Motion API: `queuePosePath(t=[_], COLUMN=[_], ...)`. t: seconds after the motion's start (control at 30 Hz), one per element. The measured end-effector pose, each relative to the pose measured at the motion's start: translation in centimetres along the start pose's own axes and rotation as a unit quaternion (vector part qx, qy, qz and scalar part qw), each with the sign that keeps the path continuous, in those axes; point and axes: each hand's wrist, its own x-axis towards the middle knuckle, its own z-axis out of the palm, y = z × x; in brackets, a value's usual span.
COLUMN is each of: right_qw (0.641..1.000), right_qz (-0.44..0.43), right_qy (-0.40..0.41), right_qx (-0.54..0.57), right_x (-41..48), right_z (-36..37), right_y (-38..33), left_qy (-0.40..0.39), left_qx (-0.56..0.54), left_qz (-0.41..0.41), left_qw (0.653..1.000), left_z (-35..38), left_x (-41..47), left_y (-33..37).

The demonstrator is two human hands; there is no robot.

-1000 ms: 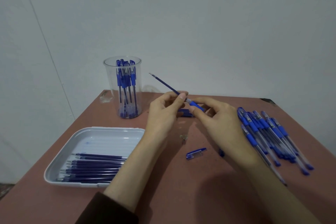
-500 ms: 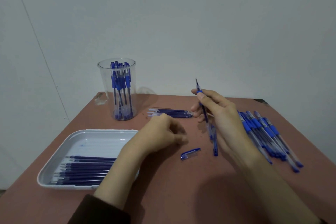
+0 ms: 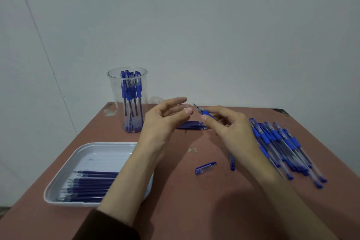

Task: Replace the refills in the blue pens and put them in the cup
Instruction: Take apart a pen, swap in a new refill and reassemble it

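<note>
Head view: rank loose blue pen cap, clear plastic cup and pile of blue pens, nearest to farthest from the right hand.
1. Pile of blue pens, beside the right hand, on its right.
2. Loose blue pen cap, nearer the camera.
3. Clear plastic cup, back left.

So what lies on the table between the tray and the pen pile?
Head view: a pen cap, a short blue pen piece, tiny clear bits.

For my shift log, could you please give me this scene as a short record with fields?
right hand: pinches pen, tip toward left hand
left hand: raised beside the pen, hold unclear
cup: upright, holding capped pens
tray: refills lying inside
table: pen pile at right, loose cap, spare refills
</note>
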Motion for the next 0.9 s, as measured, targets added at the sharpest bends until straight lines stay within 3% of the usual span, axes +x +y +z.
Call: queuePosePath(t=[0.37,0.63,0.73,0.9], right_qw=[0.996,0.986,0.990,0.996], right_qz=[-0.009,-0.049,-0.033,0.052], right_qy=[-0.006,-0.001,-0.009,-0.045], right_qx=[-0.084,-0.162,-0.138,0.048], right_x=[0.0,-0.3,-0.3,-0.4], right_z=[0.0,0.1,0.0,0.1], right_y=[0.3,0.2,0.0,-0.7], left_qy=[-0.006,-0.028,-0.045,-0.092], left_qx=[-0.042,0.049,0.051,-0.011], left_qz=[0.009,0.017,0.007,0.004], left_qw=[0.999,0.998,0.998,0.996], left_z=[0.1,-0.1,0.1,0.0], left_x=[0.2,0.1,0.0,0.1], left_y=[-0.1,-0.4,-0.5,-0.3])
